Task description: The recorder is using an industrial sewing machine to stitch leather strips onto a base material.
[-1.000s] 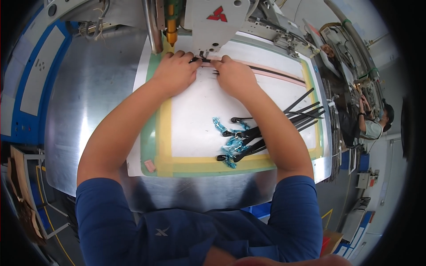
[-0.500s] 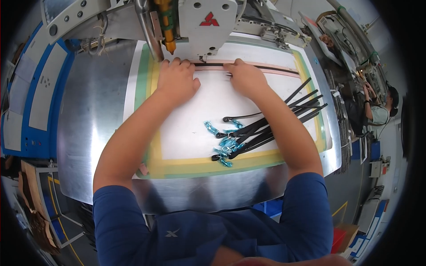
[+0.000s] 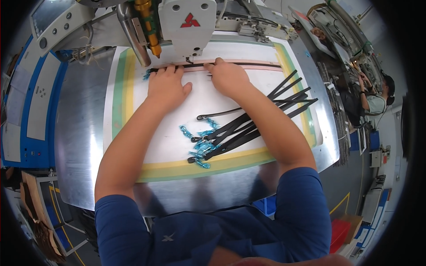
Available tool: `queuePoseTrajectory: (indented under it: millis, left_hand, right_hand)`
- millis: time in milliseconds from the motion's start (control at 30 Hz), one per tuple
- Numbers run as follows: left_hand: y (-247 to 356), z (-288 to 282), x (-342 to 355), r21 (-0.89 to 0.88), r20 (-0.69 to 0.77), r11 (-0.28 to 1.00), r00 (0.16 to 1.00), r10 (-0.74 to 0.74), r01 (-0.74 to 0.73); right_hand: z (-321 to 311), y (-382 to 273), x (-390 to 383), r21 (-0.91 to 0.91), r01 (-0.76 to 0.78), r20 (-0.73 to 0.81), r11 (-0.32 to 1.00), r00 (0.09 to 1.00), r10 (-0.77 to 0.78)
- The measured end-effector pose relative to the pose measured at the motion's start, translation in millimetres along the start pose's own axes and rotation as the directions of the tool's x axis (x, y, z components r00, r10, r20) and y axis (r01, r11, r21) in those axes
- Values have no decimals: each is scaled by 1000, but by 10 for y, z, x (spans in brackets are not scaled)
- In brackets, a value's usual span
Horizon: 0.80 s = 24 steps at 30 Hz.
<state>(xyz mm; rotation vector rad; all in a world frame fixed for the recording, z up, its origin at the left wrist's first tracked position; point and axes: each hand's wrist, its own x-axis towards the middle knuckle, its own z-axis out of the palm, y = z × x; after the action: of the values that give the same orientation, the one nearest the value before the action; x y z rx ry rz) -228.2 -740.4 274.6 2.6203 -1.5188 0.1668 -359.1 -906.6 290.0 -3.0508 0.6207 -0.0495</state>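
A long black strap (image 3: pixel 257 66) lies along a pink-edged slot in the white template sheet (image 3: pixel 177 146) under the machine head. My left hand (image 3: pixel 168 88) rests on the strap's left part, fingers laid over it and thumb apart. A teal-wrapped clasp (image 3: pixel 146 75) sticks out beyond those fingers. My right hand (image 3: pixel 229 79) is closed, its index fingertip pressing on the strap farther right. Small dark tips (image 3: pixel 209 74) poke out beneath that hand; what they belong to is hidden. More black straps (image 3: pixel 242 133) with teal-wrapped clasps (image 3: pixel 205 144) lie in a pile, partly below my right forearm.
Close above my hands hang the white machine head (image 3: pixel 186 24), a brass-coloured nozzle (image 3: pixel 148 26) and a metal tube (image 3: pixel 133 35). Yellow and green tape borders the sheet on the metal table (image 3: pixel 84 133). A blue cabinet (image 3: pixel 35 106) stands left. A co-worker (image 3: pixel 377 99) works at the far right.
The whole view has shifted, so the table and machine sit farther left. My left hand has slid slightly right along the strap, uncovering the teal-wrapped clasp. The right hand stays on the strap.
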Motion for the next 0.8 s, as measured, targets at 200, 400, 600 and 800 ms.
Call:
queuePoseTrajectory:
  millis: [200,400,600,800]
  left_hand:
    - [171,-103,50,82,62,996,997,-44,39]
    - [234,-35,153,95,131,992,987,-94,82]
    - [449,-45,227,-4,59,1000,998,-18,18]
    - [684,-65,366,49,129,998,991,-37,31]
  right_hand:
    - [-44,455,-164,26,-121,10,992,993,121]
    - [-38,686,-240,3,-110,28,994,994,109]
    - [-60,675,-226,-2,-61,39,998,997,61]
    - [50,751,-243,8,-9,-24,1000,1000,9]
